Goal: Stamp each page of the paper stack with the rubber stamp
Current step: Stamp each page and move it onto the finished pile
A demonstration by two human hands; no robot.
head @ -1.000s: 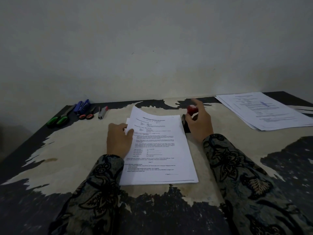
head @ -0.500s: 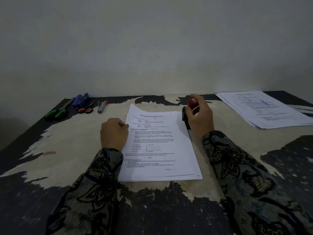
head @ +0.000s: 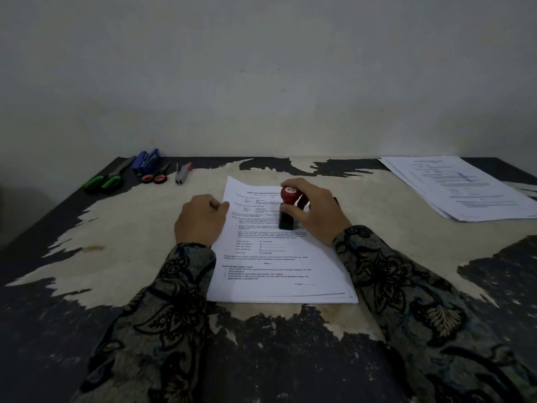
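Observation:
A stack of printed white pages (head: 276, 266) lies in the middle of the worn table (head: 122, 242). The rubber stamp (head: 287, 210), black-bodied with a red knob on top, stands upright on the top page, about a third of the way down. My right hand (head: 318, 212) grips its handle from the right. My left hand (head: 200, 219) is curled into a loose fist on the stack's upper left edge, pressing the paper down. Both sleeves are dark with a floral pattern.
A second pile of printed sheets (head: 465, 187) lies at the table's far right. Along the back left sit green-handled scissors (head: 106, 178), a blue stapler (head: 148, 159), small red-handled scissors (head: 157, 175) and a grey staple remover (head: 183, 173). A plain wall rises behind.
My right hand has carried the stamp from beside the stack's right edge leftward onto the top page. The lifted top sheet has settled flat, and my left hand has stayed at the left edge.

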